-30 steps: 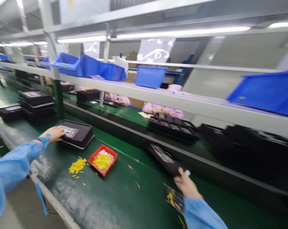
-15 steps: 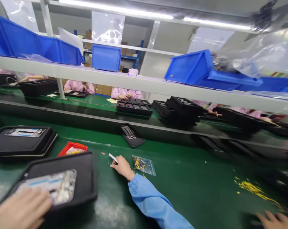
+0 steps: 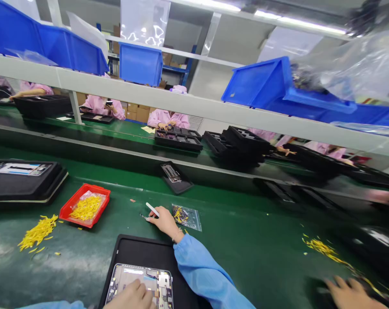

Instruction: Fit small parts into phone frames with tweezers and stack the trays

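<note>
Head view: left hand [image 3: 133, 296] lies over an opened device [image 3: 149, 274] in a black tray [image 3: 143, 249] at the bottom edge of frame; can't tell if its fingers clamp anything. Right hand [image 3: 164, 221] has its fingers closed on a white stick [image 3: 152, 209], tips down at a small dark item [image 3: 144, 216] on the green surface [image 3: 239, 240], too small to ID. Main risk, my read: bare left fingers over exposed board and connectors; pressing or sliding there could bend a part or leave dirt. Right sleeve [image 3: 197, 266] crosses the tray's edge, so a quick pull back could snag or shove it. White stick could slip if the same fingers also pinch the dark item. Loose yellow bits [image 3: 36, 231] beside the red bin [image 3: 101, 210] could stray and lodge in an open device. Zip bag [image 3: 192, 218] sits just beside the right wrist, easy to knock.
</note>
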A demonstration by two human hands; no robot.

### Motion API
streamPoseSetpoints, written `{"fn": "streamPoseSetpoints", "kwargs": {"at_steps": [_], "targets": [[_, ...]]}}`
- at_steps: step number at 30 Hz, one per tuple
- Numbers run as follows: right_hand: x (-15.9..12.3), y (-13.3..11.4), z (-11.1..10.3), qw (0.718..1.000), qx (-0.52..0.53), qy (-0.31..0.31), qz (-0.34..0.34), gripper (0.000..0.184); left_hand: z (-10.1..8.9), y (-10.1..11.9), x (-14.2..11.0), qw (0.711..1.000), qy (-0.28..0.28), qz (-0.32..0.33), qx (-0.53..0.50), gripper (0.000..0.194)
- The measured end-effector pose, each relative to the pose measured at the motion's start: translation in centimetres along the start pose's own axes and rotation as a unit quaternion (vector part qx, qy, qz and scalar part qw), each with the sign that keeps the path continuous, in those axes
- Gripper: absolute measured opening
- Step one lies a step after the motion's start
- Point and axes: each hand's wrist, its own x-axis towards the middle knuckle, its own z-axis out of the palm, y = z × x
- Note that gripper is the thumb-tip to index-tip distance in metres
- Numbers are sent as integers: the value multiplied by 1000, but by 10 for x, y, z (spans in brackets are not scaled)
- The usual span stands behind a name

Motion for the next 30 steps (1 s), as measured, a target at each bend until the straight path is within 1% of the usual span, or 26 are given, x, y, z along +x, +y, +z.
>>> {"fn": "streamPoseSetpoints", "kwargs": {"at_steps": [2,4,6,7,9,10,11,12,14,17,19,24,30], "targets": [[1,-3,7,1000,-2,1,-5,2,-11,0,8,1000,6,-12,-21,3],[2,-4,11,1000,-1,2,-11,5,-25,-9,13,999,12,-26,-39,9],[2,-2,13,1000,4,4,-17,7,-42,-26,21,993,24,-79,-87,14],[2,-1,12,1000,8,6,-21,8,-49,-37,26,981,31,-133,-136,16],[1,1,12,999,18,11,-30,8,-61,-59,38,938,60,-254,-228,15],[1,2,11,999,23,15,-35,8,-64,-70,45,917,72,-295,-258,10],[0,2,12,999,27,20,-39,7,-64,-81,51,903,81,-320,-274,4],[-1,2,13,998,31,25,-42,6,-63,-89,57,896,85,-331,-283,3],[-2,3,16,998,35,35,-44,7,-56,-103,66,894,88,-331,-289,13],[-3,4,21,997,42,41,-48,11,-44,-112,72,895,93,-313,-303,20],[-3,6,25,996,55,42,-58,13,-38,-114,72,896,101,-300,-312,19],[-2,9,27,988,118,34,-95,14,-32,-117,70,894,125,-274,-333,6],[3,17,30,976,187,32,-104,12,-29,-119,69,888,141,-272,-344,8]]}}
